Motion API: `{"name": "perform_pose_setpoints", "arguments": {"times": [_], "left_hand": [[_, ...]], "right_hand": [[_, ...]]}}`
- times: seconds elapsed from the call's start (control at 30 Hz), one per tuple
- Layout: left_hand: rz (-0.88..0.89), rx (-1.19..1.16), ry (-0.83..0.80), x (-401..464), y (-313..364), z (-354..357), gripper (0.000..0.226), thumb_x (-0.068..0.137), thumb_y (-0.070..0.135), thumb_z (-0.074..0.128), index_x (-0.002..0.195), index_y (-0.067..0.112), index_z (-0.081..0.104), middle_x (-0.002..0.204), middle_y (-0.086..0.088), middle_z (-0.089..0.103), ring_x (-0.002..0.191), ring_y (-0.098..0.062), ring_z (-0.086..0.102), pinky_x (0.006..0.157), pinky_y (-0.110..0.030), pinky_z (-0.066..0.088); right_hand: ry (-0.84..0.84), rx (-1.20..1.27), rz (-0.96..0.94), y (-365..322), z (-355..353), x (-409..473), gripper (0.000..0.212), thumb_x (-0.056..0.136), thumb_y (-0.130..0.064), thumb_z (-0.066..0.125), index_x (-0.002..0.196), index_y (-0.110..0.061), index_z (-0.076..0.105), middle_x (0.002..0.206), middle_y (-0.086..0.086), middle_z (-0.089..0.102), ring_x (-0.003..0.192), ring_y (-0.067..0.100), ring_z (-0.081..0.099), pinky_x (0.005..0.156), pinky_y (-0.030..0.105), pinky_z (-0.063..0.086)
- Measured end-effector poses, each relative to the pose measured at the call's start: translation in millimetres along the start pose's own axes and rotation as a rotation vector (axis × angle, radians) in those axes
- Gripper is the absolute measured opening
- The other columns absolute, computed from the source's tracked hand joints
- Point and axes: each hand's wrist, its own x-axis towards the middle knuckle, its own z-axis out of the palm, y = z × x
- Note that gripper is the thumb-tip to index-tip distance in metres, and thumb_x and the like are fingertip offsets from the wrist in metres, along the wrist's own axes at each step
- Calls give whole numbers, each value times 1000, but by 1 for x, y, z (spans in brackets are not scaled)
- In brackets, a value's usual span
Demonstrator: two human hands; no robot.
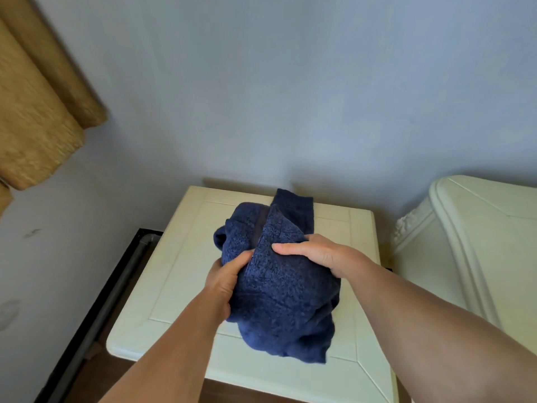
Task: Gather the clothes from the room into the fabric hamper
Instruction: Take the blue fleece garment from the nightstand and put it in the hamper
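Note:
A bunched dark blue towel (279, 289) is held over a cream bedside table (180, 266). My left hand (223, 283) grips the towel's left side, fingers curled into the fabric. My right hand (316, 254) is clamped on its upper right part, thumb lying across the front. One end of the towel stretches back toward the wall; whether it rests on the tabletop I cannot tell. No hamper is in view.
A cream carved headboard (470, 245) stands to the right of the table. A tan curtain (37, 106) hangs at the upper left. A dark baseboard with a grey pipe (116, 289) runs along the left wall. A pale blue wall is behind.

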Motion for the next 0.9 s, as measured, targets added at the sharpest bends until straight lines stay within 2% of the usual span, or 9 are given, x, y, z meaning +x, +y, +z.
{"name": "perform_pose_setpoints", "arguments": {"times": [0.1,0.2,0.33,0.43,0.5,0.63,0.73,0.8,0.9], "left_hand": [[108,24,-39,-4,12,-3,108,27,50,93,125,17,63,113,-14,75,102,-36,71,97,-54,54],[134,-12,-24,2,3,-11,121,27,60,96,135,20,56,124,-10,71,108,-34,69,97,-55,53],[133,-106,122,-4,-12,-25,115,65,48,87,158,26,23,156,-10,41,137,-36,46,109,-57,40],[25,-68,218,-15,-26,-28,143,34,68,85,156,31,21,158,-10,37,138,-37,42,103,-65,40],[-101,-157,165,-19,-31,-25,141,24,72,84,147,25,35,147,-9,48,127,-37,49,92,-65,48],[-183,-315,-34,-16,-33,-17,112,33,72,86,130,23,60,129,-11,66,118,-41,61,94,-69,49],[-109,-355,-157,-15,-34,-18,86,57,68,74,128,21,65,120,-18,74,114,-42,65,92,-58,52],[-88,-358,-199,-17,-33,-21,79,64,68,67,125,18,67,115,-20,75,113,-43,65,92,-56,52],[-47,-345,-269,-21,-28,-26,75,68,69,60,120,16,69,112,-22,76,111,-44,66,90,-55,52]], "right_hand": [[22,75,11,8,4,-1,60,61,-57,83,110,-26,65,121,3,66,103,21,64,96,37,46],[72,-23,0,10,11,7,95,51,-75,76,132,-28,58,138,2,57,121,25,57,109,41,42],[267,-362,2,-7,8,15,119,52,-84,66,151,-32,28,156,5,23,145,33,22,118,50,25],[237,-368,-56,-10,5,21,132,56,-78,71,156,-31,-1,164,3,10,150,31,15,121,50,20],[103,-174,-47,-5,5,26,134,59,-70,76,156,-30,-8,164,1,18,148,27,26,120,47,23],[20,10,8,4,10,29,134,45,-76,80,155,-34,17,155,-2,40,135,26,47,115,47,34],[-52,141,62,12,12,17,104,44,-71,83,133,-27,53,130,3,64,115,24,63,108,45,44],[-81,199,115,19,16,9,93,40,-68,86,117,-22,60,122,5,68,111,25,65,106,43,45],[-103,301,104,21,22,3,89,42,-61,89,115,-18,62,118,8,71,110,25,67,106,42,47]]}}
